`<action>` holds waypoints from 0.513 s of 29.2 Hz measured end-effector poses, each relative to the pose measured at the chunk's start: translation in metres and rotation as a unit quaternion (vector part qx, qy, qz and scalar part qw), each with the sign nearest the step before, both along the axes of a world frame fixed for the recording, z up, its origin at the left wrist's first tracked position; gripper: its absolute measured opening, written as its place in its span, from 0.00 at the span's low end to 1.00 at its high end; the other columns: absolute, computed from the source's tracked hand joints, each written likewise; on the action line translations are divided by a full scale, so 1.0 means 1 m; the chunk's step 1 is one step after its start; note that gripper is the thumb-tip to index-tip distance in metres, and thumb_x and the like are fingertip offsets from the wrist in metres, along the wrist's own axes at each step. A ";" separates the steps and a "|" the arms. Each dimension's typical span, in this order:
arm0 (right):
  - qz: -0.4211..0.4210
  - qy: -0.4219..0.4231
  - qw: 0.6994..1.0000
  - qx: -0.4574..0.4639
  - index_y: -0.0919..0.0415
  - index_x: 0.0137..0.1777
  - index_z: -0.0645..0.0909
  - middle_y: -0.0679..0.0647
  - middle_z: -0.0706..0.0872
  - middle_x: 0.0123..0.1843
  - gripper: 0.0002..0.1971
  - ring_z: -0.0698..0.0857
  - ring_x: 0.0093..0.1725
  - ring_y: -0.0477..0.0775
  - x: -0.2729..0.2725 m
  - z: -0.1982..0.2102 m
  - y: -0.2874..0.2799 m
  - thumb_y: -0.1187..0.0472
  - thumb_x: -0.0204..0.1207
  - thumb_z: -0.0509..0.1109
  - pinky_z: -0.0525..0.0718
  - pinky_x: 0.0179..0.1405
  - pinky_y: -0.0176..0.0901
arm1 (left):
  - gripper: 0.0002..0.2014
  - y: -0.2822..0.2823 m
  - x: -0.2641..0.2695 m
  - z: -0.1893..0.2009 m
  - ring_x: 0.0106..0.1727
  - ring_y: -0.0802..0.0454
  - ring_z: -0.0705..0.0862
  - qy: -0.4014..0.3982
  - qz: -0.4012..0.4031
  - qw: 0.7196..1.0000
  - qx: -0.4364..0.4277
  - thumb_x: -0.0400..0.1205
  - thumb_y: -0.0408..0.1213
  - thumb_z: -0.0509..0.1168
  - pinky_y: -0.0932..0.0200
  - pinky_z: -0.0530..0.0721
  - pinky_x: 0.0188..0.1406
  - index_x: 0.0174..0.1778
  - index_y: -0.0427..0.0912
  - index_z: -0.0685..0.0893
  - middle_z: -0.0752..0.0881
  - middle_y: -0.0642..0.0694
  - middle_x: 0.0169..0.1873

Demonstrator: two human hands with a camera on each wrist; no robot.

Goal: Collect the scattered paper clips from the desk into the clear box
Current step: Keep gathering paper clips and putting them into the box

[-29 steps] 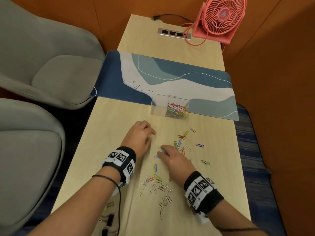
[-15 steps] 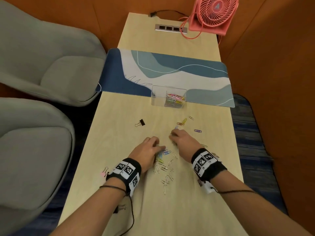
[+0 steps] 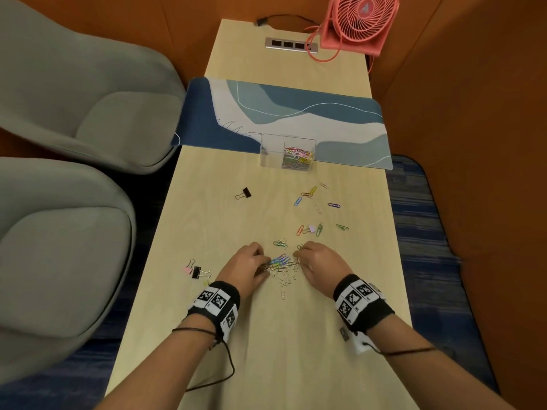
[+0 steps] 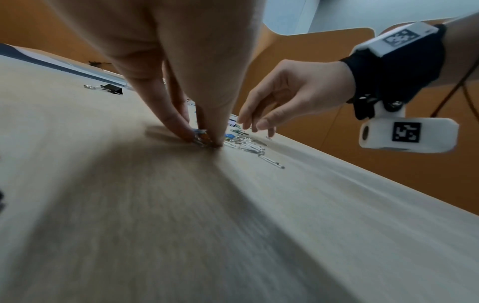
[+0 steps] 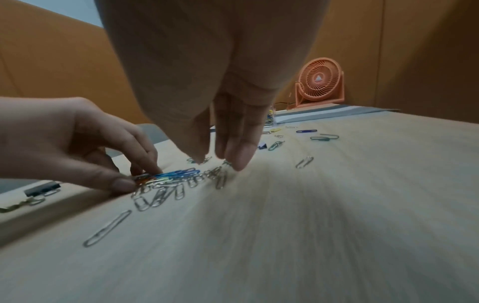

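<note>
From the head view I have both hands down on the desk (image 3: 207,335), flanking a heap of paper clips (image 3: 281,266). My left hand (image 3: 247,269) sits at the heap's left edge with fingers curled onto the clips; my right hand (image 3: 318,261) is at the right edge, fingers bent toward it. More loose clips (image 3: 313,208) lie farther out toward the clear box (image 3: 288,153), which stands at the near edge of the blue desk mat (image 3: 281,113) and already has coloured clips inside. A black binder clip (image 3: 244,193) lies well left of the loose ones, and two more binder clips (image 3: 195,270) sit left of my left hand. A pink fan (image 3: 358,23) stands at the far end.

On the left wrist view, my thumb and fingers (image 4: 168,114) pinch a small bunch of coloured clips against the wood (it looks like a firm pinch).

On the right wrist view, my right fingertips (image 5: 241,157) hang nearly straight over the silver end of the heap, just touching it, gripping nothing that I can make out. A single silver clip (image 5: 107,228) lies apart, nearer the camera.
</note>
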State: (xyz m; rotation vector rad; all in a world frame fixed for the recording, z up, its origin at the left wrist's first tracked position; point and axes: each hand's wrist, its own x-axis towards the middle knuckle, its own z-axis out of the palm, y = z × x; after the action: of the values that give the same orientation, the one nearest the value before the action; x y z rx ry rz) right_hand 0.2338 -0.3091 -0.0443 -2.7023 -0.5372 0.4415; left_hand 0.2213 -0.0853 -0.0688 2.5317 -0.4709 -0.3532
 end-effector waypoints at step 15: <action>0.003 0.020 0.990 -0.137 0.64 0.45 0.86 0.60 0.82 0.44 0.12 0.83 0.41 0.60 -0.015 0.003 0.054 0.78 0.64 0.72 0.81 0.36 0.45 | 0.08 -0.004 0.014 0.006 0.48 0.42 0.85 0.023 0.058 0.998 0.003 0.81 0.38 0.68 0.50 0.82 0.50 0.51 0.42 0.91 0.87 0.42 0.45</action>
State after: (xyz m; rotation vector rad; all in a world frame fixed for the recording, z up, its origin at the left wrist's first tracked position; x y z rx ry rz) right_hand 0.2191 -0.2554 -0.0414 -2.9445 -0.5061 0.6096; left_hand 0.2354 -0.0891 -0.0632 2.5378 -0.3029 -0.3695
